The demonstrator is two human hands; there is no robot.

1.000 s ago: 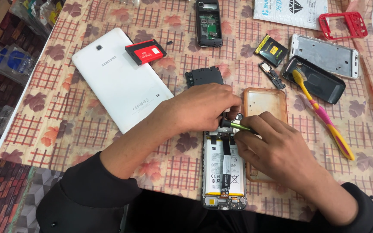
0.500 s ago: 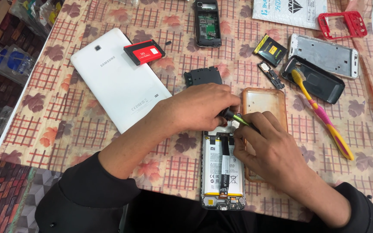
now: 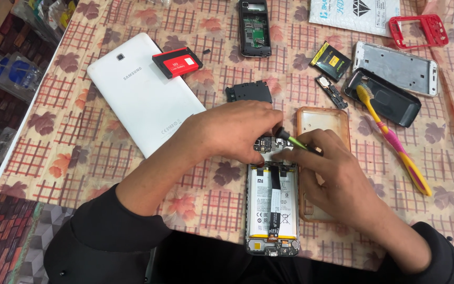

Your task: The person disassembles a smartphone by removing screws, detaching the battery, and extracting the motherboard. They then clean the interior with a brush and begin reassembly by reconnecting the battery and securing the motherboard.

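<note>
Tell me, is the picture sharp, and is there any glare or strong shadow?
Head view: mostly sharp, and the open phone and both hands are clear; light is soft and even, with only faint shadows under the left hand and right hand; mild sheen on the white tablet; edges bend slightly from the wide lens.

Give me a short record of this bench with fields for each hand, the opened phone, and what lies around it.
left hand: fingers pressed on the top end of the open phone
right hand: holds a green screwdriver, tip at the phone's top end
open phone: back off, battery showing, lying lengthwise toward the person
left of it: white tablet with a red battery on one corner
right of it: clear orange case, toothbrush resting on a black cover
surface: checked leaf-print cloth
</note>
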